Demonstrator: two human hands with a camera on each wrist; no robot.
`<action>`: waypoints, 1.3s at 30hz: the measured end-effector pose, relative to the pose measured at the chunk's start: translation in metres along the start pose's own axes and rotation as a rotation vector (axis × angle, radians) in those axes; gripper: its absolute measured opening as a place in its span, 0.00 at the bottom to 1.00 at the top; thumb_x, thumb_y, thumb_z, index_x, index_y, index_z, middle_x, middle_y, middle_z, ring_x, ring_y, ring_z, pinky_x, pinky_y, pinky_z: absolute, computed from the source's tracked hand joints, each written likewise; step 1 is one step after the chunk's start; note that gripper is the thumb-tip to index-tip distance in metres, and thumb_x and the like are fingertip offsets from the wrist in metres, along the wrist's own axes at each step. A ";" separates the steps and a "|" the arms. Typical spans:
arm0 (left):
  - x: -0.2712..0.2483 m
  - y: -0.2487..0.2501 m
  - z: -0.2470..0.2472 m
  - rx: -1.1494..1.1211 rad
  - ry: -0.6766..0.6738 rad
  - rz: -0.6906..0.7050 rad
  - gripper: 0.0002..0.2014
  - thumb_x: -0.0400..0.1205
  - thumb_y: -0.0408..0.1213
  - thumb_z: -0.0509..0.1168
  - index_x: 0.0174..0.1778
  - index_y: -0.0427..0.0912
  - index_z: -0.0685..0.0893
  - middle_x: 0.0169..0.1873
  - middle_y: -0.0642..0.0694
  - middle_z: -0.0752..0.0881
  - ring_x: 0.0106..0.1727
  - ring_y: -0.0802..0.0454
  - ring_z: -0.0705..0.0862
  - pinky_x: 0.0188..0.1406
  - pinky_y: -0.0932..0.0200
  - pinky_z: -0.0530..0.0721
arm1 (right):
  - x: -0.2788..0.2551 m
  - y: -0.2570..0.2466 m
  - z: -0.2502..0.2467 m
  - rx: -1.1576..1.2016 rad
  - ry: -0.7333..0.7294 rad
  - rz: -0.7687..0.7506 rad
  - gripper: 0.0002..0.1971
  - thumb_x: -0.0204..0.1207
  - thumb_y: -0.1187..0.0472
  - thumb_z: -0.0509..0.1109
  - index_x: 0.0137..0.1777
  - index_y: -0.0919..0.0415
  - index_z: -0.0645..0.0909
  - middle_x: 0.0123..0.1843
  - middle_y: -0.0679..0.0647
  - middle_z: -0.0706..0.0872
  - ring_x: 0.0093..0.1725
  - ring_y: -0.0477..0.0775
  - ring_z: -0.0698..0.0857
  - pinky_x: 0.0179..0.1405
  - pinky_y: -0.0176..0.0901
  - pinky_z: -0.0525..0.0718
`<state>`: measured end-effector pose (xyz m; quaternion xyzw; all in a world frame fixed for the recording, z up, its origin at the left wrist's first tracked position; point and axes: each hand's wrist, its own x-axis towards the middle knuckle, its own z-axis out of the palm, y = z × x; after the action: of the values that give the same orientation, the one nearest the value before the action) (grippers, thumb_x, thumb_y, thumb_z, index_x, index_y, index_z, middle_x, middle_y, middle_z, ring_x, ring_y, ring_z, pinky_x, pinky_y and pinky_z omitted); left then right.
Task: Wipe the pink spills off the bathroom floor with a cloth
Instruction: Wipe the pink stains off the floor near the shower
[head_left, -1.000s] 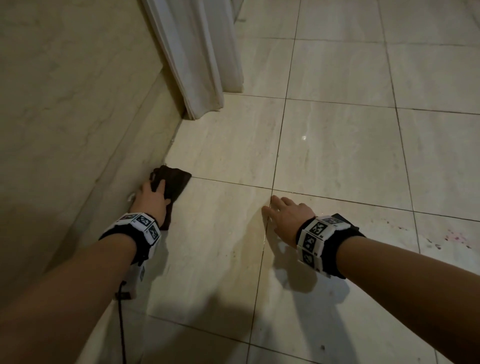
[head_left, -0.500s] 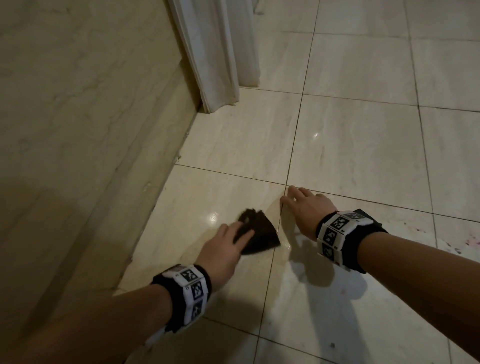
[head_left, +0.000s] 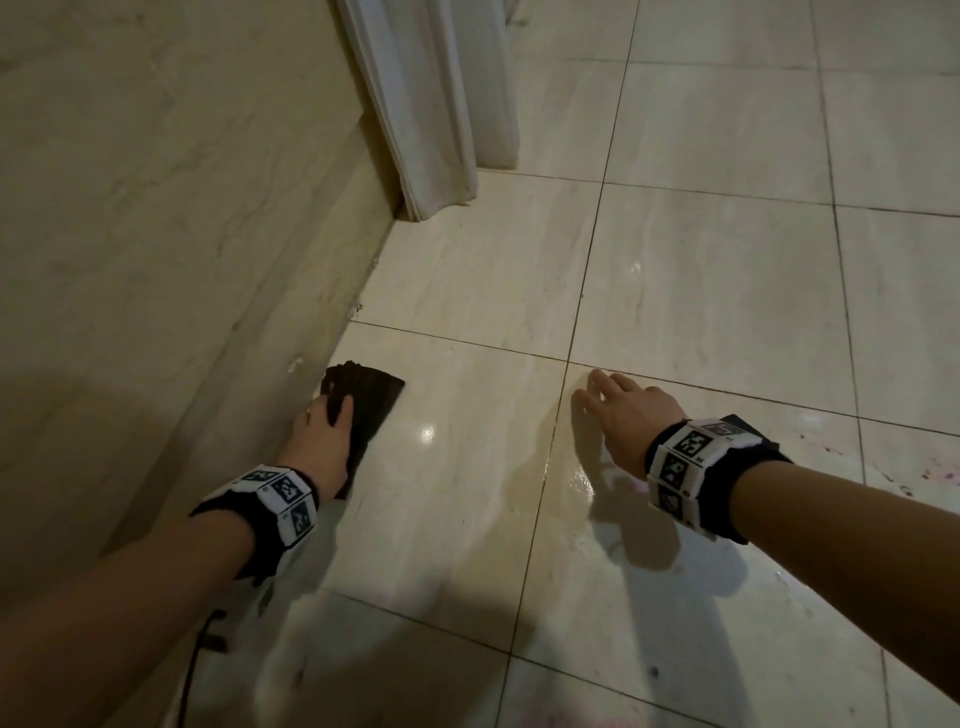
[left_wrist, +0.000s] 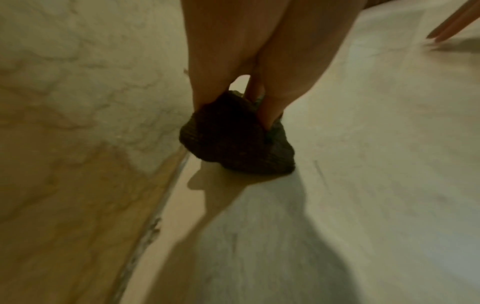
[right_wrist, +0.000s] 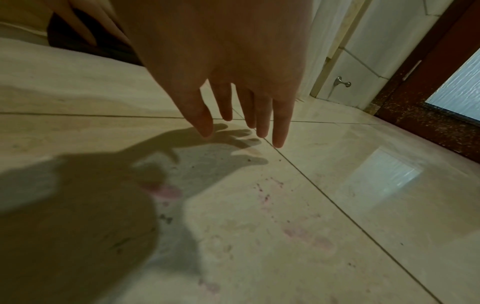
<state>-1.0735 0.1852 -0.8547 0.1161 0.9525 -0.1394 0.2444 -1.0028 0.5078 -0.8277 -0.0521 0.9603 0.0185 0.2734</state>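
Beside the wall (head_left: 156, 234), the left hand (head_left: 322, 441) presses the dark cloth (head_left: 371, 400) on the floor (head_left: 701, 286) with fingers curled on it, the right hand (head_left: 628, 415) rests open, and the next move should bring the cloth right to the pink spills (right_wrist: 306, 236).

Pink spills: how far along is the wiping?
Done: can't confirm any cleared patch. In hand: the left hand presses the dark cloth on the floor by the wall. Left: pink spills under the right hand and further right.

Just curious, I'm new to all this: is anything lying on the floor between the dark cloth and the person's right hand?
No, just bare, shiny floor tile separates the cloth from the right hand, as the head view shows.
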 end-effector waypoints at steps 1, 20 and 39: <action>-0.005 0.005 0.001 -0.004 0.013 0.021 0.37 0.85 0.36 0.58 0.83 0.40 0.40 0.79 0.32 0.49 0.78 0.37 0.58 0.78 0.49 0.63 | 0.000 -0.003 0.000 0.001 -0.004 -0.010 0.33 0.74 0.63 0.69 0.77 0.56 0.61 0.78 0.57 0.59 0.75 0.58 0.64 0.66 0.50 0.74; -0.065 -0.008 0.027 -0.180 0.030 -0.050 0.35 0.82 0.28 0.60 0.83 0.39 0.51 0.78 0.33 0.55 0.75 0.35 0.66 0.71 0.49 0.72 | -0.005 -0.002 0.002 -0.024 -0.016 -0.039 0.36 0.72 0.64 0.71 0.78 0.56 0.59 0.79 0.58 0.57 0.75 0.58 0.63 0.66 0.50 0.74; -0.035 0.089 -0.025 -0.274 0.196 0.463 0.27 0.82 0.39 0.63 0.78 0.50 0.66 0.70 0.43 0.70 0.63 0.44 0.77 0.63 0.53 0.78 | -0.015 0.011 0.012 0.008 -0.002 0.010 0.37 0.70 0.60 0.75 0.77 0.57 0.62 0.75 0.56 0.63 0.71 0.57 0.68 0.64 0.51 0.77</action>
<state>-1.0286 0.2709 -0.8350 0.3093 0.9297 0.0621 0.1899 -0.9850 0.5205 -0.8295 -0.0461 0.9604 0.0162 0.2743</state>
